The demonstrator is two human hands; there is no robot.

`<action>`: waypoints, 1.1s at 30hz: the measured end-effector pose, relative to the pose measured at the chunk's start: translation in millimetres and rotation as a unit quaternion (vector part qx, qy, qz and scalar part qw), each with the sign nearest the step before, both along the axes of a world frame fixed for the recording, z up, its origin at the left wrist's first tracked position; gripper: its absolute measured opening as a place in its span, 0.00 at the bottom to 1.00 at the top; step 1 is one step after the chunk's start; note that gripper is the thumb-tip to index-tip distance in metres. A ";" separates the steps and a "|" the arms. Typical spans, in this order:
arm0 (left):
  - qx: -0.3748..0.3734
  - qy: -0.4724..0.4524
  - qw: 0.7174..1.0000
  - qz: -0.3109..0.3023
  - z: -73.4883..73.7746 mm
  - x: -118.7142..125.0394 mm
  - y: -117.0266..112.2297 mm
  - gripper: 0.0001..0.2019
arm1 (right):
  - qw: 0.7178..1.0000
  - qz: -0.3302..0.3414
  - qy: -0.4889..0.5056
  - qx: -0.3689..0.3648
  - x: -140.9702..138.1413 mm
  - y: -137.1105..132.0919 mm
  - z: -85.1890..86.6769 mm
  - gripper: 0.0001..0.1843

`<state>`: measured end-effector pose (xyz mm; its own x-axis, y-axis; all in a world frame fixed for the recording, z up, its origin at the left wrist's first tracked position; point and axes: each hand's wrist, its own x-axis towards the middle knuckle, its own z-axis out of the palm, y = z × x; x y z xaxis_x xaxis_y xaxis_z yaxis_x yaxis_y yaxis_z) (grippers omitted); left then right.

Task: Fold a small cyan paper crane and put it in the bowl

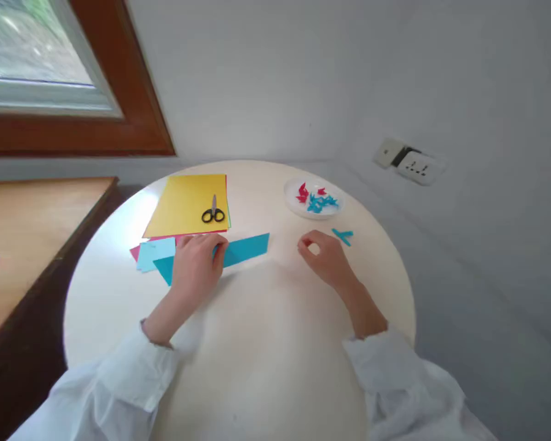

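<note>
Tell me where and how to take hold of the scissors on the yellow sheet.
Probably best by the black handle loops of the scissors, coming from the person's side: they lie flat on the yellow sheet, loops toward the person, blades pointing away. The left hand, at the blue strip, is the nearer one.

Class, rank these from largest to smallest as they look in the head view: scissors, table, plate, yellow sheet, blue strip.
Table
Yellow sheet
Plate and blue strip: unranked; they look close, and the left hand hides part of the strip
Scissors
</note>
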<state>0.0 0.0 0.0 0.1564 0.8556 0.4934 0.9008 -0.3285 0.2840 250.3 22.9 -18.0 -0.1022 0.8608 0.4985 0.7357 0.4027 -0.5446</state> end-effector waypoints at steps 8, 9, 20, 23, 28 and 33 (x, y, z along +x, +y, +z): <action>0.003 -0.033 0.997 -0.066 -1.2 16.3 -7.4 0.08 | 0.989 0.056 0.088 0.105 -24.3 -9.8 -0.6 0.21; 0.008 -0.029 0.997 -0.075 -1.4 18.3 -9.1 0.08 | 0.988 0.060 0.054 0.136 -29.0 -12.5 -0.3 0.20; 0.039 -0.012 0.990 -0.134 -6.0 26.3 -13.5 0.09 | 0.968 0.114 -0.111 0.193 -45.0 -18.2 -1.1 0.07; 0.038 -0.007 0.989 -0.146 -5.2 27.4 -14.7 0.09 | 0.964 0.125 -0.117 0.203 -46.7 -19.9 -1.0 0.06; 0.056 0.004 0.987 -0.149 -0.5 25.7 -15.5 0.08 | 0.959 0.117 -0.118 0.229 -46.0 -21.0 3.2 0.06; 0.064 -0.005 0.985 -0.157 1.8 23.6 -14.3 0.08 | 0.957 0.088 -0.113 0.252 -39.8 -20.6 9.5 0.07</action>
